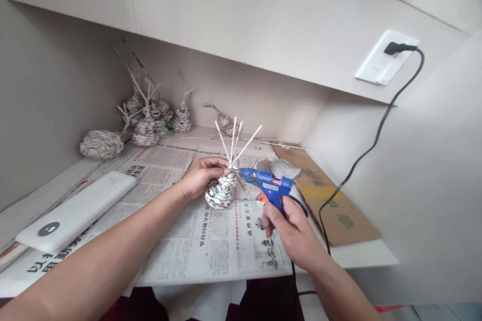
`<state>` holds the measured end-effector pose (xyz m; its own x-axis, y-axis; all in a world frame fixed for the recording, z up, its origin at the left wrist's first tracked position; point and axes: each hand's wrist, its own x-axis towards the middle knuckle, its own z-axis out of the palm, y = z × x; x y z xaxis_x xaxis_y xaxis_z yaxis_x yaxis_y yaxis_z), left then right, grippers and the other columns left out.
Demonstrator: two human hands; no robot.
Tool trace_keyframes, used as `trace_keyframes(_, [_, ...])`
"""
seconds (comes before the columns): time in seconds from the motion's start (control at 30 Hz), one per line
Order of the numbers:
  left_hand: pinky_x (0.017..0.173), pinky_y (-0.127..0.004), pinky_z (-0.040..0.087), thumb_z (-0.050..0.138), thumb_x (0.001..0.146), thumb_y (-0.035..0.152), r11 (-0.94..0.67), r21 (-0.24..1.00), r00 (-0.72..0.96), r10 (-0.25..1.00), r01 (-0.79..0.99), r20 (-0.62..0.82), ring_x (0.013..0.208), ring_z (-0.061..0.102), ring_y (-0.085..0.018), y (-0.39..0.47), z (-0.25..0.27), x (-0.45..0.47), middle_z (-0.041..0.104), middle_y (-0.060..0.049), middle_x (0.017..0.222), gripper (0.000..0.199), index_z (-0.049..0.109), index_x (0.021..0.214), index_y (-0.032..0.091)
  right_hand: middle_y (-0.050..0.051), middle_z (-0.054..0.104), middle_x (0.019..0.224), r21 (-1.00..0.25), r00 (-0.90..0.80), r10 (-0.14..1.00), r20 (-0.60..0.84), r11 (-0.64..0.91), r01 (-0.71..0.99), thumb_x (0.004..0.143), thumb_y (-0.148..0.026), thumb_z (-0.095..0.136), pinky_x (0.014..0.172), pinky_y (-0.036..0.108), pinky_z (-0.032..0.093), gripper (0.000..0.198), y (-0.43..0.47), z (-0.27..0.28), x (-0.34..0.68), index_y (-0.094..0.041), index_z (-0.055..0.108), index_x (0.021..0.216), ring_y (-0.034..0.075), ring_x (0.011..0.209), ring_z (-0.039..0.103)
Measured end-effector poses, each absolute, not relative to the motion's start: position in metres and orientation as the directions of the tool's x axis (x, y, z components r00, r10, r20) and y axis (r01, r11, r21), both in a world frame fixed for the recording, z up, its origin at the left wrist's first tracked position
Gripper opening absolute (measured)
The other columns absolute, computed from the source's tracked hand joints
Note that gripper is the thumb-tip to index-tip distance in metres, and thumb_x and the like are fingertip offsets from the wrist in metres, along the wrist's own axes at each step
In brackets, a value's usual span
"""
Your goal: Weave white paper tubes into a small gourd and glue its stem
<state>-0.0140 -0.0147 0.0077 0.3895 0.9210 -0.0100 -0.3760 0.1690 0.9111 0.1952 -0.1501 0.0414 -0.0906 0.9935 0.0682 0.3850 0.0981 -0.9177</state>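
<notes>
My left hand grips a small gourd woven from rolled newspaper near its neck, fingers pinched round the top. Several thin paper sticks fan upward out of that neck. In my right hand is a blue hot glue gun with an orange trigger. Its nozzle points left and meets the gourd's neck, close to my left fingertips; whether glue is coming out cannot be made out. Both hands are above the newspaper spread on the table.
Several other woven paper gourds stand at the back left, with a rounder one lying nearby. A white oblong device rests at left. Cardboard lies at right. A black cord runs from the wall socket past my right hand.
</notes>
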Motion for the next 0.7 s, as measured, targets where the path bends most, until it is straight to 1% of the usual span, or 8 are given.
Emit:
trace_keyframes(0.17, [0.053, -0.021, 0.045, 0.087, 0.055, 0.022, 0.190, 0.904, 0.393, 0.919, -0.384, -0.027, 0.053, 0.058, -0.011, -0.014, 0.008, -0.014, 0.065, -0.001, 0.063, 0.031, 0.070, 0.079, 0.012, -0.004, 0.049, 0.065, -0.912, -0.054, 0.995, 0.088, 0.103, 0.397, 0.095, -0.048, 0.046, 0.054, 0.024, 0.044, 0.028, -0.141, 0.034, 0.193, -0.021, 0.053, 0.097, 0.012, 0.057, 0.047])
trace_keyframes(0.3, [0.053, -0.021, 0.045, 0.087, 0.055, 0.022, 0.193, 0.907, 0.386, 0.922, -0.375, -0.036, 0.054, 0.059, -0.010, -0.015, 0.009, -0.014, 0.065, -0.001, 0.064, 0.031, 0.070, 0.079, 0.012, -0.004, 0.047, 0.063, -0.901, -0.033, 0.992, 0.122, 0.124, 0.415, 0.095, -0.047, 0.046, 0.055, 0.025, 0.043, 0.027, -0.141, 0.030, 0.194, -0.021, 0.053, 0.100, 0.013, 0.057, 0.045])
trace_keyframes(0.53, [0.053, -0.021, 0.045, 0.087, 0.055, 0.022, 0.205, 0.905, 0.400, 0.915, -0.373, -0.043, 0.055, 0.058, -0.011, -0.014, 0.008, -0.015, 0.065, -0.001, 0.064, 0.031, 0.070, 0.079, 0.012, -0.001, 0.055, 0.074, -0.853, -0.024, 0.981, 0.193, 0.180, 0.489, 0.095, -0.041, 0.047, 0.055, 0.026, 0.043, 0.027, -0.138, 0.025, 0.193, -0.020, 0.055, 0.109, 0.013, 0.061, 0.048])
trace_keyframes(0.63, [0.054, -0.021, 0.046, 0.087, 0.055, 0.021, 0.207, 0.904, 0.395, 0.917, -0.374, -0.046, 0.056, 0.059, -0.011, -0.014, 0.008, -0.015, 0.065, -0.002, 0.065, 0.031, 0.070, 0.079, 0.011, 0.000, 0.057, 0.074, -0.840, -0.021, 0.978, 0.205, 0.187, 0.510, 0.095, -0.040, 0.047, 0.056, 0.026, 0.043, 0.027, -0.138, 0.026, 0.193, -0.019, 0.055, 0.109, 0.013, 0.060, 0.048])
trace_keyframes(0.7, [0.055, -0.021, 0.046, 0.087, 0.055, 0.021, 0.208, 0.901, 0.394, 0.918, -0.380, -0.046, 0.056, 0.060, -0.011, -0.013, 0.007, -0.015, 0.066, -0.002, 0.065, 0.031, 0.070, 0.079, 0.011, 0.000, 0.057, 0.073, -0.817, -0.024, 0.968, 0.250, 0.224, 0.531, 0.096, -0.039, 0.046, 0.058, 0.026, 0.045, 0.026, -0.138, 0.026, 0.192, -0.019, 0.056, 0.108, 0.014, 0.061, 0.050])
